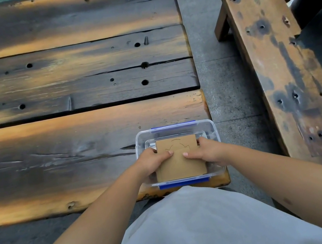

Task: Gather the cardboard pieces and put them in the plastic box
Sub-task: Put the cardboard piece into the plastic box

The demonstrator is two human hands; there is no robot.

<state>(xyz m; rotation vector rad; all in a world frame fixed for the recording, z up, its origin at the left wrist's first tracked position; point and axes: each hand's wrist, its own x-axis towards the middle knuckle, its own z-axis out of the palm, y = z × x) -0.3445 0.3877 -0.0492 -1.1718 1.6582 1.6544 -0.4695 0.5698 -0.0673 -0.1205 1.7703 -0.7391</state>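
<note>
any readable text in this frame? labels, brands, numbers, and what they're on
None readable.
Cardboard pieces: only faint cut or drawn curved lines, no letters.
Plastic box: clear walls, blue clips, no label visible.
Table and bench: bare wood, no markings.

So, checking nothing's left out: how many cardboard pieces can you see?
2 visible, stacked and offset, both over the plastic box: upper cardboard piece held by the left hand and right hand; lower cardboard piece behind it. More may hide beneath.
</note>
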